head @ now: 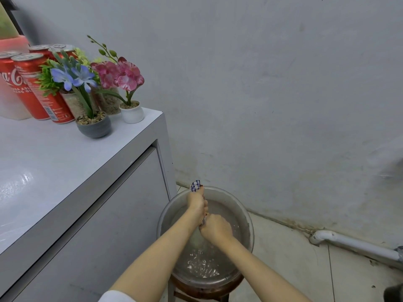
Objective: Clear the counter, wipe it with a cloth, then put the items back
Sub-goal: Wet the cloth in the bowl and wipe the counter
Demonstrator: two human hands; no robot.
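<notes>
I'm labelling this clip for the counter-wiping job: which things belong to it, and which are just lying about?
Job: cloth, gripped by left hand and right hand over the basin of water; counter; cans and flower pots on it.
Lying about: stool under the basin; white pipe.

Both forearms were bare, left hand (197, 202) and right hand (214, 228) ungloved; white sleeve edge (113, 297) showed bottom-left of centre, left arm.

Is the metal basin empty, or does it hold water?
It holds water: ripples and bright glints show inside the basin.
</notes>
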